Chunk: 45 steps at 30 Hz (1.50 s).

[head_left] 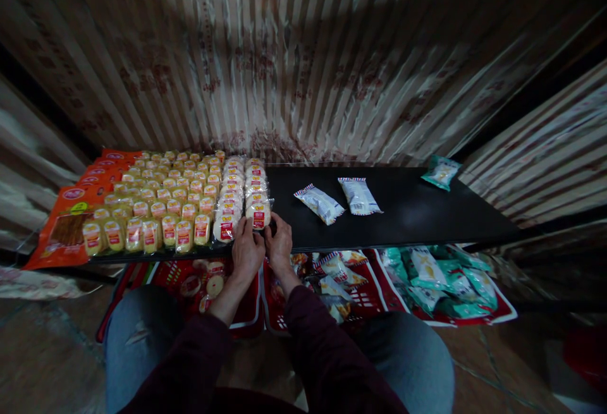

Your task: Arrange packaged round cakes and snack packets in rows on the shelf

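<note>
A clear packet of round pale crackers (258, 213) with a red label lies at the front of the right-hand cracker column on the black shelf (398, 221). My left hand (247, 248) has its closed fingers at the packet's lower left edge. At its lower right, my right hand (279, 242) grips with curled fingers; some fingertips are hidden. Left of this column runs a second column of cracker packets (227, 219). Beyond it stand many rows of small yellow wrapped cakes (169, 229) with red labels.
Orange snack bags (66, 224) overlap at the shelf's left end. Two white-blue packets (360, 196) and a green packet (441, 172) lie to the right. Below the shelf are red baskets (379, 287), including one with green packets (455, 284). Striped sheeting (303, 73) hangs behind.
</note>
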Motion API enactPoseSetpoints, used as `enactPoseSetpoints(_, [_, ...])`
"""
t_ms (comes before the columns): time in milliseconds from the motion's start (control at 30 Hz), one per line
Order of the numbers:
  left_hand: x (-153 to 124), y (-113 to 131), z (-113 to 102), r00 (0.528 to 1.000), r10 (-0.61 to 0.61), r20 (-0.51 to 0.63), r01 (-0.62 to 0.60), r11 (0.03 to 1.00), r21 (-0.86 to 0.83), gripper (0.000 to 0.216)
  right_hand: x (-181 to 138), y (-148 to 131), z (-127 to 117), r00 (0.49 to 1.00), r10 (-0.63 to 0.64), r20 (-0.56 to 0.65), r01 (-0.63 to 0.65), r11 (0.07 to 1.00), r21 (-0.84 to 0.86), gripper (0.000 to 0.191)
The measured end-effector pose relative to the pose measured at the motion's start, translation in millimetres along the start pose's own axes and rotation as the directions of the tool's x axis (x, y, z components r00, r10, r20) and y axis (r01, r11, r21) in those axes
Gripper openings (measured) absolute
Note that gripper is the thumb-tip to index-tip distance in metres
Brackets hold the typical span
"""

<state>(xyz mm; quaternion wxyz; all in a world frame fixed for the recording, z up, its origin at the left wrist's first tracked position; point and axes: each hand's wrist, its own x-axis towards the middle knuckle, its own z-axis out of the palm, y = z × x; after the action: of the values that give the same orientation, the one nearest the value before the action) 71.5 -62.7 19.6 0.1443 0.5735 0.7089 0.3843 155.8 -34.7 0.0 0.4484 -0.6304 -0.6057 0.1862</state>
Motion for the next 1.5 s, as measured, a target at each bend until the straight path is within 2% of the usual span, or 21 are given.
enactPoseSetpoints(167, [-2,-3,4,0.999,0.03,0.01,-0.03,0.999,0.01,0.047,0,0,3,1.0,0.014,0.011,-0.014,0.999,-0.041,0.042])
enactPoseSetpoints(567, [-8,-7,5,0.991,0.135,-0.012,-0.135,0.985,-0.107,0.041,1,-6,-3,0.998,0.041,0.055,-0.037,0.996,-0.085,0.046])
enactPoseSetpoints(933, [-9,-10,6,0.99,0.138,-0.01,-0.139,0.985,-0.106,0.041,0,-3,0,0.997,0.009,0.076,0.0,0.993,-0.118,0.048])
enactPoseSetpoints(1300, [-17,-7,-1,0.989,0.144,-0.031,-0.146,0.984,-0.103,0.038,-5,4,-1,0.999,-0.037,-0.002,0.037,0.998,-0.052,0.046])
enactPoseSetpoints(1500, [-35,-13,-1,0.986,0.163,-0.019,-0.164,0.977,-0.14,0.033,-21,5,-6,0.998,-0.043,-0.046,0.043,0.999,0.002,0.043])
